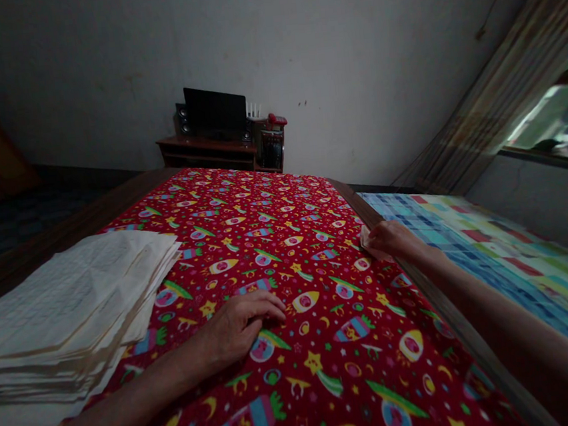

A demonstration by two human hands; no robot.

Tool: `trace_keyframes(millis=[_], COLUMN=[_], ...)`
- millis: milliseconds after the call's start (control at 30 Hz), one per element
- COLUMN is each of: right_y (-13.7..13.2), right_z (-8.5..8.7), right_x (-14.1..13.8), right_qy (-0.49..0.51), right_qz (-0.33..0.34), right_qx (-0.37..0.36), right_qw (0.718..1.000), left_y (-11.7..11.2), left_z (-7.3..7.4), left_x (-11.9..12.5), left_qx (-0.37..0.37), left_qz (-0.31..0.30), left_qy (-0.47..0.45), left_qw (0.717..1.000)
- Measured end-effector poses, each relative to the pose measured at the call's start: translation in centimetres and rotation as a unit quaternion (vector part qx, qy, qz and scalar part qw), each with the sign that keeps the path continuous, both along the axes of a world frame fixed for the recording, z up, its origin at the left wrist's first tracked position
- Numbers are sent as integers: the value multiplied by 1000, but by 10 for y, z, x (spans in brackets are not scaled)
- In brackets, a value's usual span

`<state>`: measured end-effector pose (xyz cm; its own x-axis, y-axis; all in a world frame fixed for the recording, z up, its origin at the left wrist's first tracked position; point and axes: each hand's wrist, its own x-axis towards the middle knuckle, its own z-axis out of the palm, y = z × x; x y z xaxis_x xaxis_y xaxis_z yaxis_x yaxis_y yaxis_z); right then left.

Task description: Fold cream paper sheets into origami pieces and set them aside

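My left hand (246,316) rests palm down on a red cloth (298,362) printed with rockets, stars and moons. Its fingers lie loosely bent on the fabric and hold nothing. At the right edge of the cloth, my right hand (385,238) is closed on a small pale folded piece (365,238). Whether that piece is paper or fabric I cannot tell. A thick stack of large written paper sheets (85,286) lies to the left of my left hand, with its edges uneven.
Wooden borders (358,206) run along the red cloth. To the right lies a checked, patchwork-coloured bed cover (472,235). Against the far wall stands a desk (207,147) with a dark monitor (216,111), speakers and a red telephone (276,119). A curtain (485,106) hangs by the window.
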<state>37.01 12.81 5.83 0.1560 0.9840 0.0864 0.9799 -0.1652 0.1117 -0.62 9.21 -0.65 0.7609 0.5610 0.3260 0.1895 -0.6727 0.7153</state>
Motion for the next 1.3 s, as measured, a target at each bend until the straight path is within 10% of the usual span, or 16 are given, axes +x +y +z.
trace_keyframes(millis=[500, 833, 1300], right_y=[-22, -68, 2], right_z=[23, -5, -1], right_x=[2, -26, -16], right_qy=[19, 57, -20], right_qz=[-17, -50, -57], right_qx=[77, 130, -11], right_qw=[997, 989, 998], left_y=[1, -14, -29], left_z=[3, 16, 6], left_x=[2, -34, -60], left_qx=[5, -12, 9], left_qz=[4, 57, 89], left_qy=[-15, -14, 22], left_qw=[1000, 998, 996])
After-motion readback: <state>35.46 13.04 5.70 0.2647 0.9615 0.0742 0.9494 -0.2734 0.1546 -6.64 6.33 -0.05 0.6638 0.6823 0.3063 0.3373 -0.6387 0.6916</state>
